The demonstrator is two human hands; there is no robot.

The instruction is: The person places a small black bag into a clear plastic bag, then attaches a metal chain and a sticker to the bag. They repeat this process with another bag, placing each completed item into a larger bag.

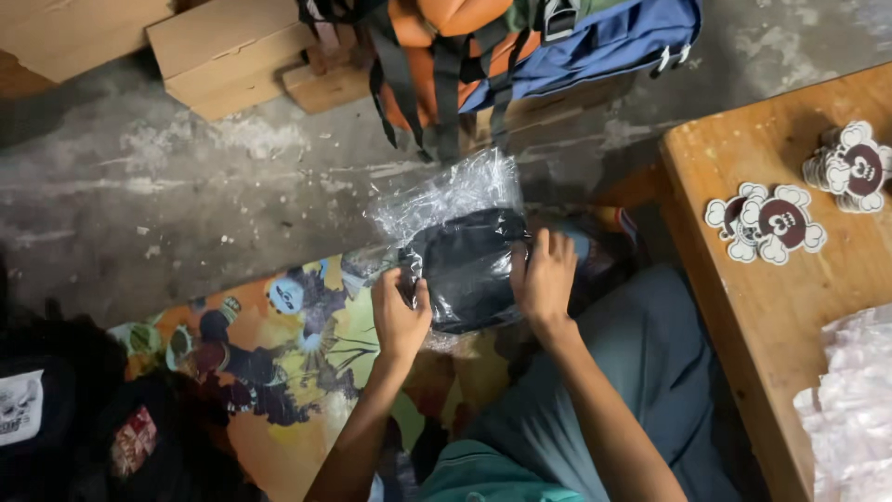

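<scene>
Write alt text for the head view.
Both hands, left hand and right hand, hold a black folded item inside a clear plastic bag above a colourful cartoon mat. A wooden table with round stickers stands alongside.

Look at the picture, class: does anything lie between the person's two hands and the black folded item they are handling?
Yes: the clear plastic bag. The black folded item sits inside it, so the left hand and right hand grip only the film, not the item itself.
</scene>
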